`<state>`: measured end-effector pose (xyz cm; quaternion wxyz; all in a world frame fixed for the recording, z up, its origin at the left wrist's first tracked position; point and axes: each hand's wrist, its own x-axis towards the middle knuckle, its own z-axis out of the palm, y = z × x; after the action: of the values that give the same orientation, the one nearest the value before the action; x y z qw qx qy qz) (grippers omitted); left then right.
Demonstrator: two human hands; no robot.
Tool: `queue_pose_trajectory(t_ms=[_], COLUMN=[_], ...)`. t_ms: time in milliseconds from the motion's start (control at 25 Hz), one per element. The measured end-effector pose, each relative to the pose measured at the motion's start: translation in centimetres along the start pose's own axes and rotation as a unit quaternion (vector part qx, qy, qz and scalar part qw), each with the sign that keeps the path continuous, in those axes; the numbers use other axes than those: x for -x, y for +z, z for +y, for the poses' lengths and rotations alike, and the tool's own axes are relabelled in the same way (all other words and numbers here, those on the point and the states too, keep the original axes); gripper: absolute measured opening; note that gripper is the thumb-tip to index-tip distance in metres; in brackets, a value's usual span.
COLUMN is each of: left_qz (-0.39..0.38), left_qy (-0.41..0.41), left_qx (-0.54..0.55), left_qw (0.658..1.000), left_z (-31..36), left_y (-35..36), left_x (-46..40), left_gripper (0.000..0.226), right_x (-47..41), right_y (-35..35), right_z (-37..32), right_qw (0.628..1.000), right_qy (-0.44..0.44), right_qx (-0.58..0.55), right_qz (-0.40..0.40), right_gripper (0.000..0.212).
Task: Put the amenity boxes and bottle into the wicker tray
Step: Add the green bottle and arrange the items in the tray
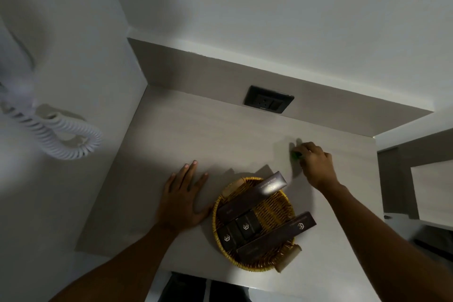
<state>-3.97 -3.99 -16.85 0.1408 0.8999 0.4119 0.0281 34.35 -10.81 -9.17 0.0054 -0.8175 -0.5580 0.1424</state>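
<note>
Tray: a round, golden-yellow woven wicker tray [274, 206] with two pale wooden handles is sitting near the front edge of the counter, between the two arms.
Boxes: four dark brown cardboard amenity boxes with small pale logos are lying inside it. One long box [252, 195] is slanting across the back rim, another long box [277, 234] is overhanging the front right rim, and two short boxes [239, 230] are resting side by side between them.
Bottle: a small green object [295, 155], presumably the bottle, is showing only as a sliver on the counter behind and right of the tray, well outside it; its shape is mostly hidden.
Right hand: the right hand [316, 164] is curling its fingers over the green object, apparently closing on it.
Left hand: the left hand [182, 197] is lying flat with fingers spread on the counter just left of the tray, holding nothing.
Surface: a pale beige wood-grain counter [196, 135] is filling a corner, with a matching raised back panel.
Room: a black wall socket plate [269, 102] is sitting in that panel; white walls are rising above, and a white coiled cord [61, 137] is hanging at the left.
</note>
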Motion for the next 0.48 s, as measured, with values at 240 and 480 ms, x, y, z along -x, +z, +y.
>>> queue_pose_trajectory(t_ms=[240, 480], left_qz=[0.005, -0.003], left_qy=[0.001, -0.008], left_qx=[0.003, 0.005], left_qw=[1.0, 1.0], left_z=[-0.1, 0.1], left_y=[0.1, 0.1], left_x=[0.0, 0.3], left_gripper=[0.088, 0.096], right_x=[4.9, 12.2], right_y=[-2.9, 1.9], right_z=[-3.1, -8.9], right_qw=[0.964, 0.993], right_qy=[-0.029, -0.091], right_qx=[-0.238, -0.058], right_qz=[0.118, -0.049], right_gripper=[0.027, 0.034])
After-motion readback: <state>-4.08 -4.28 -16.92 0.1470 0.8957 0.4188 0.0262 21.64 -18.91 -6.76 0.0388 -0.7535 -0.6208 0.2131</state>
